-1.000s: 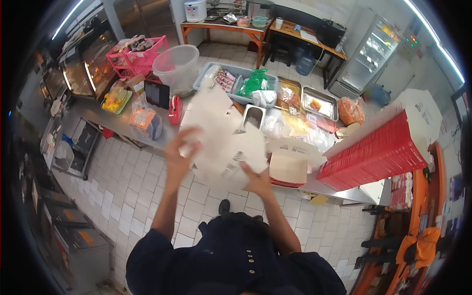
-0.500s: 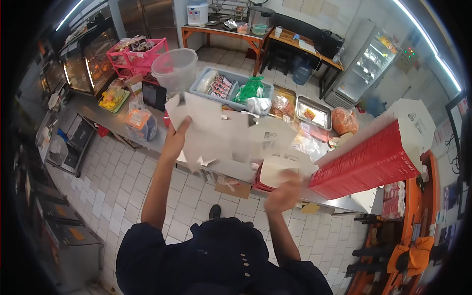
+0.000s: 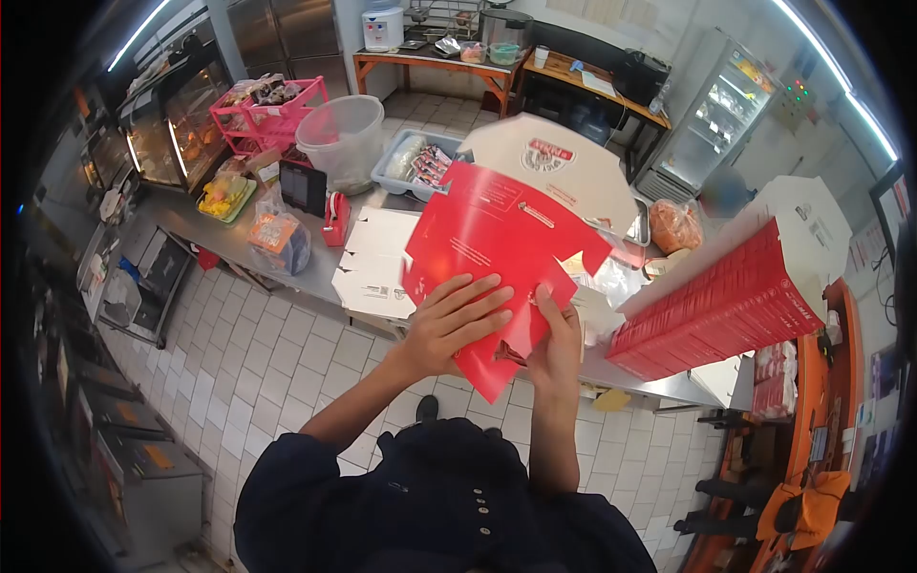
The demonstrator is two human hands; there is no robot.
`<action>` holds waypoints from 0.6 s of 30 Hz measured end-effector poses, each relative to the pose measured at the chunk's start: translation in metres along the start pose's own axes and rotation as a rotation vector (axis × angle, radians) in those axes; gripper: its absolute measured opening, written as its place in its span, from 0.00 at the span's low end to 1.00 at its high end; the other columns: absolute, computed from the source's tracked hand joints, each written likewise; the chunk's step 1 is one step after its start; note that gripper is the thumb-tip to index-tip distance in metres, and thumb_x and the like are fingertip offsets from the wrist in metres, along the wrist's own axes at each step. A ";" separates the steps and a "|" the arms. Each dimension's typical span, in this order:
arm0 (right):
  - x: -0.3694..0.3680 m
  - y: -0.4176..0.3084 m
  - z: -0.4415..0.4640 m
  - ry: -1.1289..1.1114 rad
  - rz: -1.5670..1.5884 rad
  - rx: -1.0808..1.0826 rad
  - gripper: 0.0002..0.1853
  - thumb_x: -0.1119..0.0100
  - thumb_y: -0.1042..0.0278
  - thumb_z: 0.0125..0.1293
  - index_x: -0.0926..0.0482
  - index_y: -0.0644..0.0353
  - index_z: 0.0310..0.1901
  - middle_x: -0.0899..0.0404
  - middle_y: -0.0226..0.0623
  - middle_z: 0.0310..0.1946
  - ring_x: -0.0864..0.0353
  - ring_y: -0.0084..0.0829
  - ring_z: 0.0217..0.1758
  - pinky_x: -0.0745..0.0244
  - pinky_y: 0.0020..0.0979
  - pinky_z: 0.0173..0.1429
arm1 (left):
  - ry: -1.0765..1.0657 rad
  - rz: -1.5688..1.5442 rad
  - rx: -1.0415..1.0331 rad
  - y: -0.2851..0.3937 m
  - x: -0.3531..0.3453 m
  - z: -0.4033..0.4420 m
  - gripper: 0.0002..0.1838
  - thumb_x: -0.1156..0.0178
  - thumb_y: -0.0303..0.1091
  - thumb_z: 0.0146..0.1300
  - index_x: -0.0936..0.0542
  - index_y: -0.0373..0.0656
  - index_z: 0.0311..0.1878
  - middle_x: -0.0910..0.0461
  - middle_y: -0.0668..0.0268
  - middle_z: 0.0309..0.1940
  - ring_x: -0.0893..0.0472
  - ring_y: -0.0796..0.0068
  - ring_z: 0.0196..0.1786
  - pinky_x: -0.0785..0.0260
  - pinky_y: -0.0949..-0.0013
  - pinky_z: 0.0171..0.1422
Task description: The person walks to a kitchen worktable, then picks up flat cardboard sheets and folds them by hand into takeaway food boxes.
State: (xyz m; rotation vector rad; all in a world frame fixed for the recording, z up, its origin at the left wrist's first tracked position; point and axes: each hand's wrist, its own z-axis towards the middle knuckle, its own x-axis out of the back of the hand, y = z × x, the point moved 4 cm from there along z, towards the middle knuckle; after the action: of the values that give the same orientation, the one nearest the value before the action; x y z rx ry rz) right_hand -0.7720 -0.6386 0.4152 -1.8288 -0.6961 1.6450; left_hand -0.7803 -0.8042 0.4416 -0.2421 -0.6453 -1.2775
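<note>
A flat red printed carton blank (image 3: 497, 229) hangs in front of me over the counter's near edge. A cream flap with a printed logo (image 3: 549, 162) spreads out at its far side. My left hand (image 3: 457, 325) lies on the red face with its fingers stretched out. At the near right edge, my right hand (image 3: 554, 339) grips the blank, thumb on the red face and the other fingers mostly behind. Another blank, white side up (image 3: 377, 267), lies on the counter to the left, partly covered by the red one.
A tall pack of red carton blanks (image 3: 712, 306) stands at the right of the steel counter (image 3: 320, 272). Leftward are a tape dispenser (image 3: 335, 220), a dark tablet (image 3: 303, 188), a bagged item (image 3: 278, 239) and a clear bucket (image 3: 339, 143). A blue-grey bin (image 3: 401, 167) holds packets.
The carton blank, earlier white side up in my left hand, now appears red side up between both hands. My left hand has moved right and nearer; my right hand has come onto the blank.
</note>
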 end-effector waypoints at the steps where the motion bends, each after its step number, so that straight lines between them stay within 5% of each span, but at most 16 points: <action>1: 0.003 0.002 0.003 0.006 -0.071 0.018 0.22 0.42 0.54 0.75 0.27 0.64 0.60 0.18 0.39 0.51 0.16 0.29 0.51 0.18 0.33 0.55 | 0.054 -0.060 0.058 -0.001 -0.002 -0.001 0.34 0.37 0.58 0.62 0.22 0.47 0.65 0.27 0.50 0.69 0.24 0.50 0.68 0.33 0.49 0.71; 2: 0.002 0.007 0.007 0.012 -0.068 0.022 0.22 0.42 0.54 0.75 0.27 0.64 0.60 0.18 0.39 0.51 0.16 0.29 0.51 0.18 0.33 0.55 | 0.050 -0.066 0.054 0.000 -0.012 -0.005 0.34 0.37 0.58 0.62 0.22 0.47 0.65 0.27 0.50 0.69 0.24 0.50 0.68 0.33 0.49 0.71; 4: -0.005 0.019 0.010 0.069 0.167 0.133 0.15 0.46 0.58 0.78 0.22 0.63 0.52 0.16 0.36 0.45 0.14 0.27 0.47 0.17 0.31 0.52 | 0.420 -0.684 0.226 -0.008 -0.022 -0.015 0.32 0.35 0.56 0.59 0.20 0.46 0.63 0.28 0.46 0.68 0.22 0.47 0.65 0.25 0.53 0.63; 5: -0.004 0.022 0.010 0.074 0.171 0.139 0.15 0.46 0.58 0.78 0.22 0.63 0.52 0.16 0.36 0.45 0.14 0.27 0.47 0.17 0.31 0.52 | 0.414 -0.689 0.224 -0.008 -0.018 -0.015 0.32 0.35 0.56 0.59 0.20 0.46 0.63 0.28 0.46 0.68 0.22 0.47 0.65 0.25 0.53 0.63; 7: -0.005 0.024 0.010 0.046 0.237 0.159 0.15 0.46 0.58 0.78 0.22 0.63 0.51 0.16 0.36 0.46 0.15 0.26 0.48 0.17 0.31 0.51 | 0.138 -0.202 0.221 0.000 -0.003 0.001 0.30 0.30 0.49 0.57 0.18 0.44 0.60 0.29 0.43 0.69 0.19 0.48 0.62 0.21 0.59 0.59; 11: 0.001 0.012 0.008 -0.038 0.177 0.173 0.15 0.46 0.58 0.78 0.21 0.62 0.50 0.15 0.36 0.44 0.14 0.25 0.46 0.17 0.29 0.50 | 0.075 -0.111 0.258 0.002 0.009 0.014 0.26 0.26 0.39 0.55 0.16 0.44 0.58 0.29 0.44 0.69 0.17 0.51 0.60 0.20 0.61 0.57; 13: 0.007 0.006 0.010 0.042 0.162 0.189 0.15 0.45 0.58 0.77 0.20 0.63 0.48 0.14 0.36 0.41 0.13 0.24 0.41 0.15 0.27 0.44 | -0.083 -0.348 0.266 0.002 0.010 0.016 0.25 0.24 0.34 0.53 0.15 0.45 0.56 0.28 0.46 0.68 0.16 0.51 0.57 0.20 0.62 0.55; 16: 0.000 0.017 0.008 0.232 0.185 0.175 0.14 0.44 0.60 0.76 0.19 0.63 0.47 0.14 0.36 0.40 0.13 0.24 0.36 0.14 0.25 0.38 | -0.001 -0.267 0.389 0.004 0.001 0.011 0.25 0.23 0.34 0.51 0.14 0.46 0.55 0.26 0.49 0.67 0.16 0.52 0.56 0.19 0.61 0.54; 18: 0.005 0.020 0.008 0.148 0.178 0.148 0.13 0.43 0.61 0.76 0.18 0.64 0.46 0.14 0.36 0.40 0.13 0.23 0.36 0.14 0.26 0.38 | 0.023 -0.200 0.378 0.002 -0.004 0.007 0.25 0.22 0.35 0.51 0.15 0.46 0.55 0.26 0.50 0.66 0.16 0.53 0.56 0.19 0.62 0.54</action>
State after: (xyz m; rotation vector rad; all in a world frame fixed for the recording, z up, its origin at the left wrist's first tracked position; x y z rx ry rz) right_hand -0.7795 -0.6486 0.3971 -1.9258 -0.3465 1.6040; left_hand -0.7815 -0.7972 0.4454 0.1521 -0.8929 -1.3172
